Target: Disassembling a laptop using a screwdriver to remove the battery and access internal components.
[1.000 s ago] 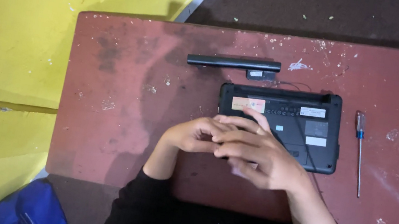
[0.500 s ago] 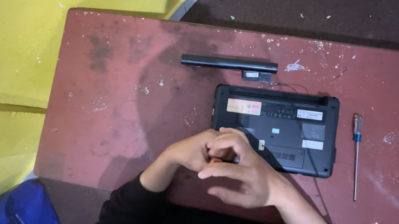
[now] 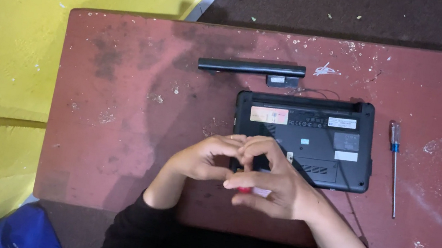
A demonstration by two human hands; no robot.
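Your left hand [image 3: 200, 158] and right hand [image 3: 274, 184] are brought together over the near part of the red table [image 3: 113, 124], fingertips meeting between them. Both hands are curled, fingers bent inward, neither spread flat. A small red-and-white object [image 3: 250, 190] shows just under the fingers of your right hand; it is too small and too covered to identify, and I cannot tell whether either hand actually grips it or merely rests over it.

Directly beyond your right hand, and touching or overlapped by its fingertips, lies a small black laptop [image 3: 305, 138], turned underside up, with labels on its base. Its near left corner sits beneath your joined fingers. Your left hand lies just beside that corner, on the table side rather than on the laptop.

Farther from your hands, past the laptop's far edge, a long black battery bar [image 3: 251, 67] lies across the table, apart from the laptop. A thin cable runs near it.

To the right of your right hand, well clear of it and just beside the laptop's right edge, a slim screwdriver [image 3: 393, 165] with a clear and blue handle lies pointing toward you, untouched.

Your sleeves are black.
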